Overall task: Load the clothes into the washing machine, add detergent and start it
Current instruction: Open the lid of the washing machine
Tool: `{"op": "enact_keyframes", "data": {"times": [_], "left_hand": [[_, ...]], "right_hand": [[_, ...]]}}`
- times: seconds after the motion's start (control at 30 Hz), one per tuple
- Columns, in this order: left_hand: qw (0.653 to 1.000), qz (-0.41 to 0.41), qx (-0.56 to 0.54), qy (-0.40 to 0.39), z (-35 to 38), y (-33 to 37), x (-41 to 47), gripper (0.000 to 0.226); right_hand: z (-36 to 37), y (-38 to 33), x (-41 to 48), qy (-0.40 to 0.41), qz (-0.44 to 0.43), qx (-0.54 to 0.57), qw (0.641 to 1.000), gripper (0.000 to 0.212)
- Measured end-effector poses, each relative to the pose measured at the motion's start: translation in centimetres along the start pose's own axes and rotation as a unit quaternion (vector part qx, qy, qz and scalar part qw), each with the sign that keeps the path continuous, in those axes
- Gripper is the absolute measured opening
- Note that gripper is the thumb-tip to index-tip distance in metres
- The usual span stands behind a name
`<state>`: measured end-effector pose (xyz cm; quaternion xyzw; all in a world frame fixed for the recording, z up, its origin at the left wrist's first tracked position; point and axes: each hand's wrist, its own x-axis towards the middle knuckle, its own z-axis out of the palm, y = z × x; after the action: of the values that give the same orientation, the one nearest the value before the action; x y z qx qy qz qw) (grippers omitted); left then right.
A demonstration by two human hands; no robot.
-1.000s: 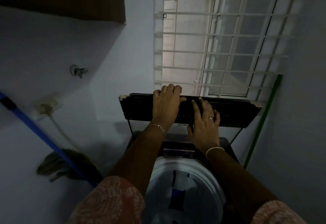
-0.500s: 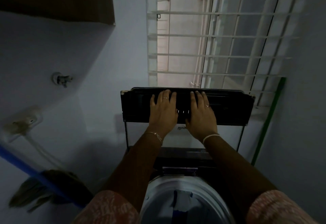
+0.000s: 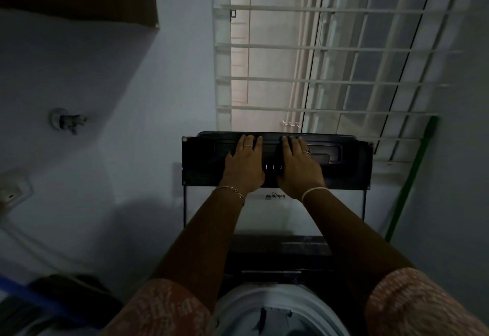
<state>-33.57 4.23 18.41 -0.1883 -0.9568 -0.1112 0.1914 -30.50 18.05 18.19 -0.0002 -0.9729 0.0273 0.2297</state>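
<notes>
Left hand [image 3: 244, 166] and right hand [image 3: 297, 169] flat on the upright lid [image 3: 344, 174]

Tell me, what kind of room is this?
Probably a home laundry corner: a top-loading washing machine with its lid raised, clothes in its drum and a tap on the wall.

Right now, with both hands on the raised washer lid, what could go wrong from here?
1. The left hand and right hand lie flat on the lid, not gripping it; it could slip and drop onto the forearms above the drum.
2. The lid's right corner is close to the green pole leaning on the wall; a swing might knock it over.
</notes>
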Motion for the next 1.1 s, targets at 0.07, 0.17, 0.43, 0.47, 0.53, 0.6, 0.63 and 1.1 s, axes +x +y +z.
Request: {"op": "enact_keyframes", "data": {"times": [0.07,0.17,0.43,0.47,0.53,0.6,0.63,1.1], "left_hand": [[1.000,0.001,-0.003,-0.004,0.5,-0.4,0.6,0.086],[1.000,0.000,-0.001,-0.003,1.3,-0.7,1.5,0.087],[1.000,-0.002,0.004,-0.004,2.0,-0.8,1.7,0.092],[1.000,-0.002,0.002,-0.009,1.9,-0.8,1.7,0.092],[1.000,0.001,0.003,-0.024,1.4,-0.6,1.5,0.091],[0.999,0.008,0.016,-0.043,0.7,-0.5,1.3,0.091],[0.998,0.010,0.027,-0.052,0.3,-0.5,1.1,0.091],[0.997,-0.011,0.012,-0.077,-2.3,3.0,-9.7,0.090]], "right_hand": [[0.6,0.2,0.7,-0.007,0.002,-0.001,1.000,0.093],[1.5,0.4,1.6,-0.012,0.006,-0.002,1.000,0.094],[2.0,0.5,1.5,-0.015,0.006,0.002,1.000,0.097],[1.8,0.5,1.5,-0.021,0.005,0.005,1.000,0.097],[1.1,0.7,1.5,-0.036,0.000,0.001,0.999,0.096],[0.4,0.8,1.5,-0.051,-0.010,-0.025,0.998,0.096],[0.1,0.8,1.4,-0.055,-0.013,-0.037,0.998,0.095],[-4.7,0.1,-8.2,-0.068,-0.060,-0.051,0.995,0.081]]}}
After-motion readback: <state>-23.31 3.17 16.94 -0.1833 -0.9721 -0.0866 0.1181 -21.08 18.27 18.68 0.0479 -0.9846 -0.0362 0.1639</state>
